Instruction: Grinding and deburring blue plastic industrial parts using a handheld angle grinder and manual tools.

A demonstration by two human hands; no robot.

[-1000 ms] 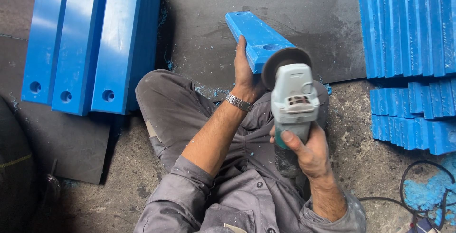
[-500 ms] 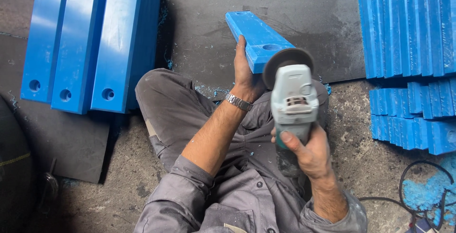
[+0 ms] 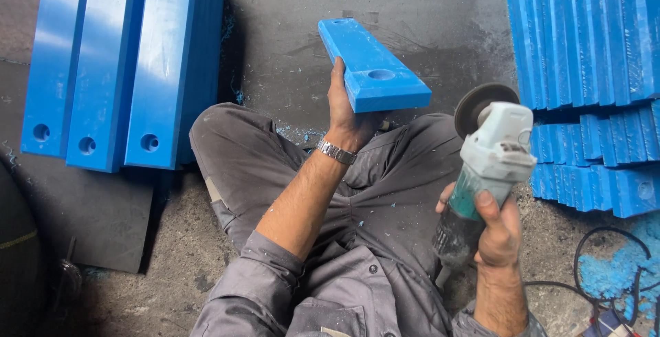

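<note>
Here the left hand (image 3: 347,113) has a closed grip on the near end of a long flat blue plastic bar with a round hole (image 3: 375,65), holding it tilted above the knees, its far end pointing to the dark floor mat (image 3: 426,7). The right hand (image 3: 498,230) is clenched around the body of a grey and green angle grinder (image 3: 491,165), kept to the right, apart from the bar. The bar looks stiff, smooth and a little slippery with dust, probably not heavy; a hold on its edges near one end seems safest. Similar blue bars lie stacked at left (image 3: 117,69) and right (image 3: 591,82).
</note>
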